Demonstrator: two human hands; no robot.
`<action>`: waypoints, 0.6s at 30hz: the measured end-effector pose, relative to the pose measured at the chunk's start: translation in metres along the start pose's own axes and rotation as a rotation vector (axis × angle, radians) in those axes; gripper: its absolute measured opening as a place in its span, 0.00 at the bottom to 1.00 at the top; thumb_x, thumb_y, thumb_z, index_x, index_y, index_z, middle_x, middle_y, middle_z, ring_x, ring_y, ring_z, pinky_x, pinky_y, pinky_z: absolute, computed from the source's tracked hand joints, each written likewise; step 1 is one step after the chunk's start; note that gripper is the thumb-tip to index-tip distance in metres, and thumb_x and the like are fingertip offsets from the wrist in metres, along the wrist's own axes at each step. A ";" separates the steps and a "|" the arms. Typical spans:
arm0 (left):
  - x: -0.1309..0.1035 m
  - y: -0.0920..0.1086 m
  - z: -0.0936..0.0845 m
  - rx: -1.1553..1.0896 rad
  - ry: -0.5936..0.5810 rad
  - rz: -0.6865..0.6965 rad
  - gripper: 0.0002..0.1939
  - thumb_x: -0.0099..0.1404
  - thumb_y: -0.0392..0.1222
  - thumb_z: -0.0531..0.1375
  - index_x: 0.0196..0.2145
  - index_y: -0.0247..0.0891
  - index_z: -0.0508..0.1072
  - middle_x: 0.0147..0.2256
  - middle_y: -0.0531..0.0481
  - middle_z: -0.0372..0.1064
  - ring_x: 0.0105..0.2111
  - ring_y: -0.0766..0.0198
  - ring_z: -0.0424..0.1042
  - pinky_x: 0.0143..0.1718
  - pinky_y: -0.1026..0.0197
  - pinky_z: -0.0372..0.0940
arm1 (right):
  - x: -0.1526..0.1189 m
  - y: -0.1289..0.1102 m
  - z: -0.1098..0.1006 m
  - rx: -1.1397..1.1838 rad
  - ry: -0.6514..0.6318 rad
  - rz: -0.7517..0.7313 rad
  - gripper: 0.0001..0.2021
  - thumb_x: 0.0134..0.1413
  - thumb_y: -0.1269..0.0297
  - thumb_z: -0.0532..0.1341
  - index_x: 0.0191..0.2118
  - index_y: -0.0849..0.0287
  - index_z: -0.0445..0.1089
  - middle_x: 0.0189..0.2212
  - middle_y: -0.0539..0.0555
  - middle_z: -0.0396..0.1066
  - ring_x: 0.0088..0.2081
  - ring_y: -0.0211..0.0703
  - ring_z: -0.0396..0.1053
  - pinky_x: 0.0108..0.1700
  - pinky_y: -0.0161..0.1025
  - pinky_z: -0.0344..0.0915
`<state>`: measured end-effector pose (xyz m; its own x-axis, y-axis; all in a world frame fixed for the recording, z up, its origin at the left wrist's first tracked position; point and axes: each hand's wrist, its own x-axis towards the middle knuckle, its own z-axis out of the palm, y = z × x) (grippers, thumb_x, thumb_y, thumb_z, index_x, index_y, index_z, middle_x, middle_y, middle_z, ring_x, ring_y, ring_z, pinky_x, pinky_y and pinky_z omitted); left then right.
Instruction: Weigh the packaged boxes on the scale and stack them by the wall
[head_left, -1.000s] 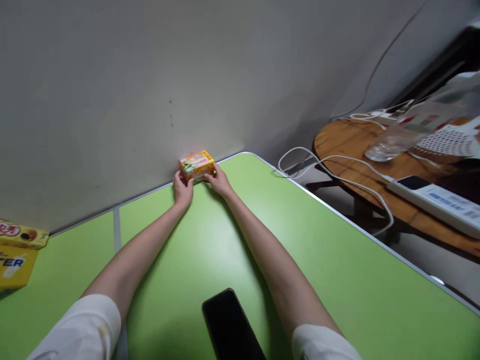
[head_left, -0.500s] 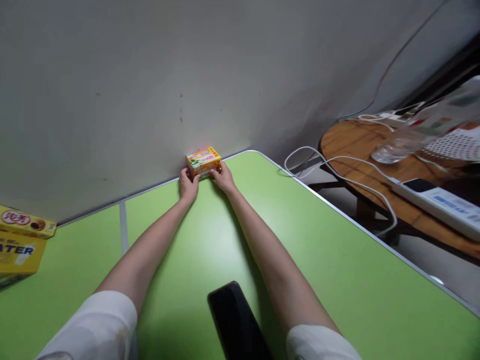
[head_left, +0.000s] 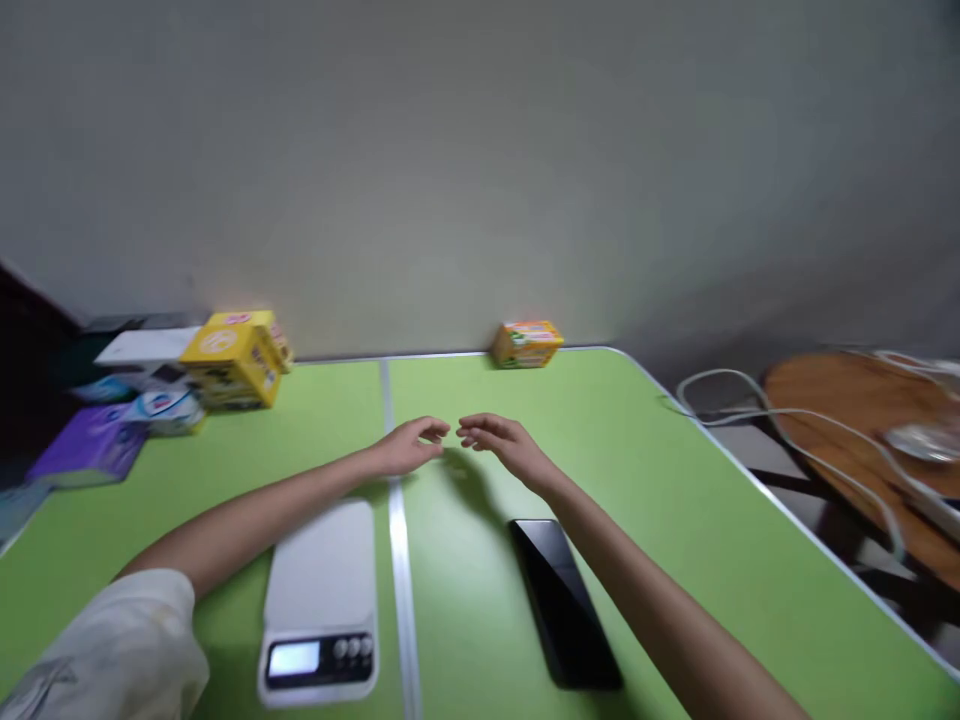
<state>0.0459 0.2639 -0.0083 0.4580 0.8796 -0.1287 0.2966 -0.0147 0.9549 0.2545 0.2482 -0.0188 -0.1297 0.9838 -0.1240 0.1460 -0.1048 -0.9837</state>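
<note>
My left hand (head_left: 409, 449) and right hand (head_left: 516, 452) hover empty, fingers (head_left: 480, 421) loosely curled, nearly tip to tip. The orange box (head_left: 529, 347) sits near the surface's (head_left: 465, 560) far edge. If my left forearm (head_left: 262, 520) sags, it could jar the scale (head_left: 322, 575); my right forearm (head_left: 637, 585), the phone (head_left: 566, 605).

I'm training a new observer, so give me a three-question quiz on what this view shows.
1. True or false: the left hand and the right hand are both empty.
2. Which lies nearest the right forearm? A) white scale; B) black phone; C) purple pack.
3. Fill in: the orange box sits at the green table's ____ edge, by the wall.

Key: 1. True; 2. B; 3. far
</note>
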 end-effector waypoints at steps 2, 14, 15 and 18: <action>-0.036 -0.002 -0.027 -0.006 -0.004 0.006 0.15 0.59 0.32 0.63 0.45 0.36 0.75 0.45 0.41 0.77 0.46 0.55 0.76 0.49 0.52 0.71 | -0.009 -0.020 0.044 -0.003 -0.180 -0.010 0.16 0.48 0.55 0.66 0.41 0.58 0.74 0.36 0.58 0.79 0.36 0.47 0.76 0.43 0.49 0.72; -0.134 -0.032 -0.225 0.793 0.619 0.189 0.32 0.60 0.29 0.54 0.63 0.28 0.60 0.66 0.33 0.54 0.69 0.48 0.47 0.69 0.42 0.44 | 0.079 -0.081 0.272 -0.517 -0.217 -0.470 0.29 0.52 0.70 0.59 0.62 0.58 0.60 0.65 0.66 0.56 0.66 0.59 0.54 0.65 0.64 0.55; -0.130 -0.035 -0.236 0.853 0.660 0.174 0.34 0.59 0.29 0.54 0.64 0.26 0.58 0.67 0.32 0.51 0.70 0.47 0.44 0.69 0.41 0.42 | 0.091 -0.086 0.286 -0.572 -0.192 -0.537 0.31 0.52 0.72 0.59 0.63 0.59 0.58 0.67 0.67 0.52 0.68 0.61 0.49 0.66 0.65 0.51; -0.116 -0.045 -0.255 0.942 0.695 0.126 0.37 0.58 0.28 0.52 0.65 0.22 0.54 0.68 0.31 0.46 0.70 0.47 0.41 0.69 0.38 0.35 | 0.126 -0.098 0.318 -0.764 -0.111 -0.735 0.33 0.51 0.74 0.58 0.64 0.62 0.56 0.69 0.69 0.46 0.70 0.65 0.45 0.65 0.67 0.51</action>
<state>-0.2343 0.2835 0.0321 0.0596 0.9128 0.4041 0.9176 -0.2095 0.3378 -0.0884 0.3365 0.0208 -0.5193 0.7456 0.4176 0.5668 0.6662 -0.4847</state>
